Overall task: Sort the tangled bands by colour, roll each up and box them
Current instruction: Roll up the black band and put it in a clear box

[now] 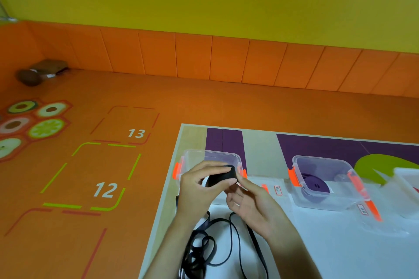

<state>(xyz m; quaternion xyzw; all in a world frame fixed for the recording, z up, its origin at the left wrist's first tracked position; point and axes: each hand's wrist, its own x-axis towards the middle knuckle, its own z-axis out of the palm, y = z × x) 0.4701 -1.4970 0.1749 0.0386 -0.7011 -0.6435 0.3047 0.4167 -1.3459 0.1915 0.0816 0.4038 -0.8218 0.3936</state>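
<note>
A partly rolled black band (221,178) is held above the table, just in front of a clear plastic box (192,158) with orange clips. My left hand (201,186) grips the roll, fingers curled over its top. My right hand (251,201) pinches the roll's right side with thumb and fingertips. The loose rest of the black band (204,249) lies tangled on the white table below my wrists. A second clear box (326,182) to the right holds a rolled purple band (315,184).
The table's left edge (158,210) drops to an orange floor with numbered squares. A clear lid (385,224) lies beside the right box. Part of a white container (408,179) shows at the far right. An orange padded wall runs behind.
</note>
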